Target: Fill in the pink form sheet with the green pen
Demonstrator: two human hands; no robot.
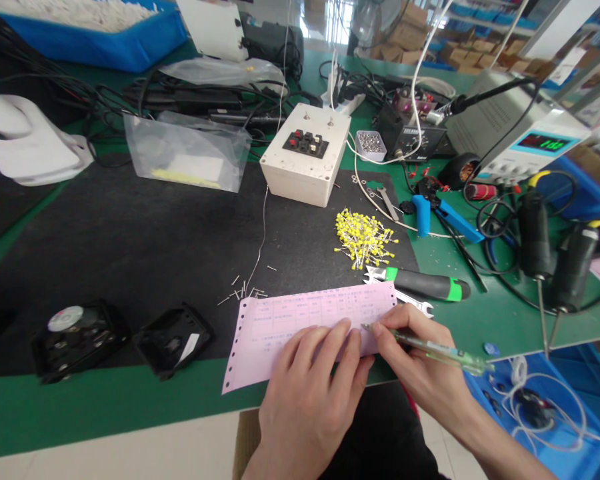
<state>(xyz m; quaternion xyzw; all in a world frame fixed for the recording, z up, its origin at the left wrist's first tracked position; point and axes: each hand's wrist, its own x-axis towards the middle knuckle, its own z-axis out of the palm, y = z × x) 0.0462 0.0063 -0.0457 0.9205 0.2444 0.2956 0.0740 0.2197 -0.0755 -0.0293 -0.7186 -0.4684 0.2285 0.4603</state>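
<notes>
A pink printed form (260,333) with punched holes along its edges lies at the front of the bench, partly on a black mat. Over its lower middle, my left hand (315,380) rests flat with the fingers stretched out, pressing on the paper. At the form's right side my right hand (420,353) is closed around a pen (443,350) with a clear green barrel. The pen's tip meets the paper near the right end of the printed table. Beyond the form's right corner lie wrenches (405,297) and a green-and-black handled tool (427,283).
A heap of yellow-tipped terminals (364,235) lies behind the form, near a white switch box (307,157). Two black housing parts (173,340) sit left. Blue-handled pliers (443,210), soldering irons (535,233) and a power supply (520,127) stand right. Blue bins (585,413) are below the edge.
</notes>
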